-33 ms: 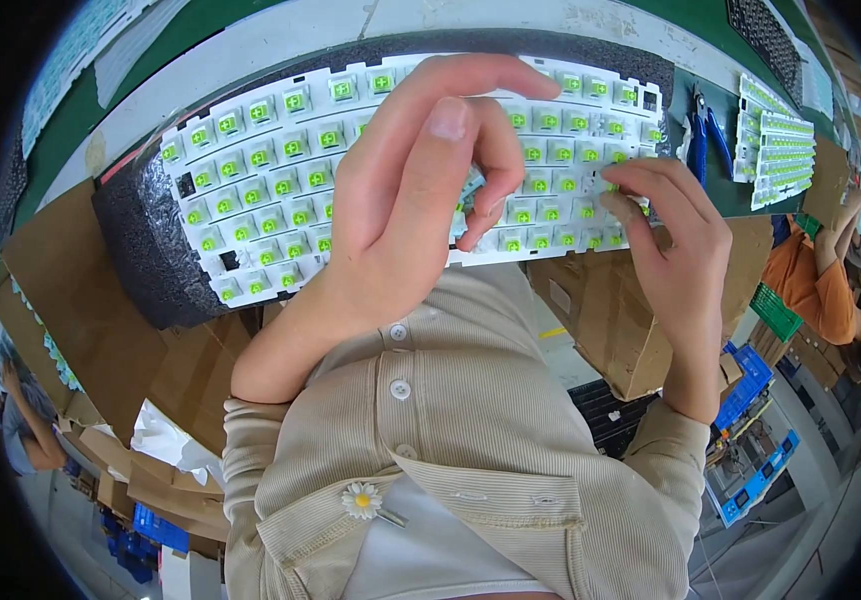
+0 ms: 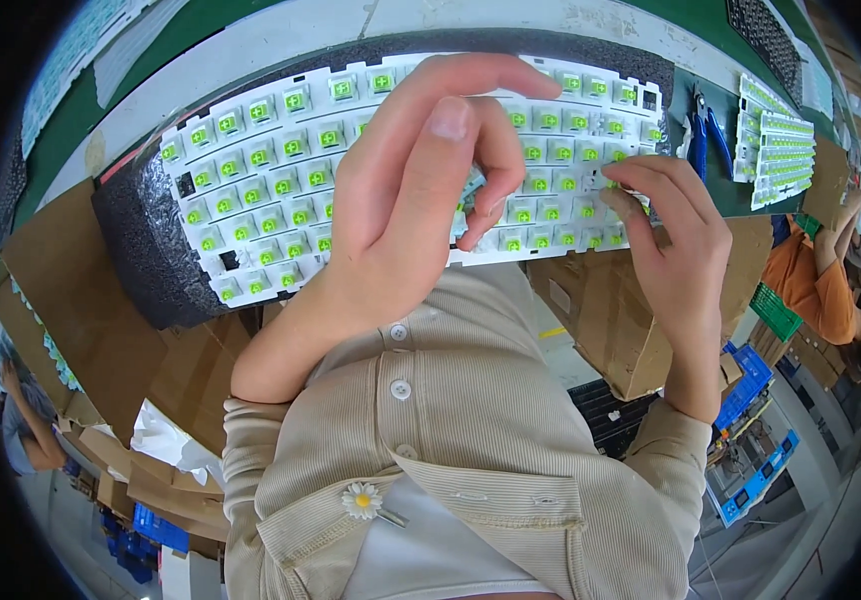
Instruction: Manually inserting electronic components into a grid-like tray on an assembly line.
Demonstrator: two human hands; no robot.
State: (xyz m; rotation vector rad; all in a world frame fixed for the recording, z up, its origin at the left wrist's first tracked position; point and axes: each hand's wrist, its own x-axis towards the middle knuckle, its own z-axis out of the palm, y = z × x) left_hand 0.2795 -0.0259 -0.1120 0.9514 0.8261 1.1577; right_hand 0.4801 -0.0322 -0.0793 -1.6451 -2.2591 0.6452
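Keyboard plate [image 2: 281,190]: white, full of green switches, on black foam pad [image 2: 141,250] at bench edge
Left hand [image 2: 421,190]: raised over the middle, fingers curled, whether it holds anything I cannot tell
Right hand [image 2: 676,240]: fingertips pressing right-end switches
Risk: uneven push could tip the plate or bend a switch pin
Blue pliers [image 2: 708,140]: just beside, snag hazard

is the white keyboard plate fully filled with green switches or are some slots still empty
Not full. The keyboard plate shows dark empty slots at its left end among the green switches; the hands hide its middle.

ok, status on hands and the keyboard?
Left hand raised over keyboard, fingers curled, empty. Right hand fingertips on right-end switches. Pliers beside, clear.
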